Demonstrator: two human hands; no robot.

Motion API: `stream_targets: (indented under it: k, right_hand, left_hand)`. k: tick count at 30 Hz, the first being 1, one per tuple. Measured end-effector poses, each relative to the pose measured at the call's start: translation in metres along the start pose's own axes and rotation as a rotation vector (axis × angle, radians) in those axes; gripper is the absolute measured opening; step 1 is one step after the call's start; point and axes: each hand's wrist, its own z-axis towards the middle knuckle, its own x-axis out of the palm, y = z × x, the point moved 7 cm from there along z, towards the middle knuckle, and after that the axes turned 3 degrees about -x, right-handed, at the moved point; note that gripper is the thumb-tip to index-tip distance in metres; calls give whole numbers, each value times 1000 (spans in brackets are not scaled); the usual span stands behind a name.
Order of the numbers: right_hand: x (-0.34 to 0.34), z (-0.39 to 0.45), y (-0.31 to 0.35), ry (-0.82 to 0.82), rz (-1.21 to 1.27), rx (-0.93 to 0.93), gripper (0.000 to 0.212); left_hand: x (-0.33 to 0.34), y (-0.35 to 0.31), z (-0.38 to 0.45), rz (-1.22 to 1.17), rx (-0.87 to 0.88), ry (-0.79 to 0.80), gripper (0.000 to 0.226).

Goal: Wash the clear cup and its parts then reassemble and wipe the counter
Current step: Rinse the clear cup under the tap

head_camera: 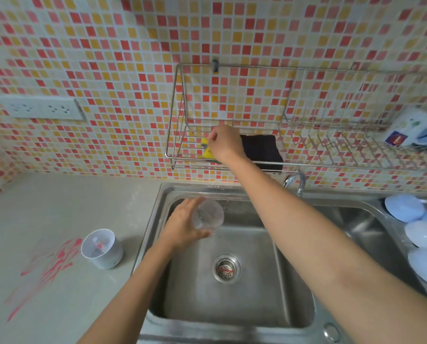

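My left hand (pixel 182 224) grips the clear cup (pixel 208 214) over the back left of the steel sink (pixel 294 281), the cup tipped on its side with its mouth towards the right. My right hand (pixel 223 142) reaches up into the wire wall rack (pixel 180 155) and its fingers curl over a yellow sponge (pixel 206 151), most of which the hand hides. A white cup part (pixel 102 248) with a small piece inside stands on the grey counter (pixel 46 219) left of the sink.
A dark cloth (pixel 263 150) lies in the rack right of the sponge. The tap (pixel 296 182) sits behind the sink. Blue-white bowls (pixel 421 234) are stacked at the right edge, mugs (pixel 416 131) on the dish rack. A wall socket (pixel 41 109) is at left.
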Motion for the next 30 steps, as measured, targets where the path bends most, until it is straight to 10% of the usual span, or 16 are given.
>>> stream_targets:
  k: [8,16,24,30]
  right_hand:
    - [1,-6,2,81,-19,-117,19]
    - [-83,-186,-122,-637,348,-328,21]
    - [-8,-160,-334,-171,100,446,50]
    - [22,-139,-347,17,99,347,42]
  left_hand:
    - [15,-3,20,-14,-13,-41,86]
    - [92,-18,45,-64,-68,114,88]
    - [162,-65,84,-152,-102,157,81]
    - [177,-81,100,-90,-80,148,84]
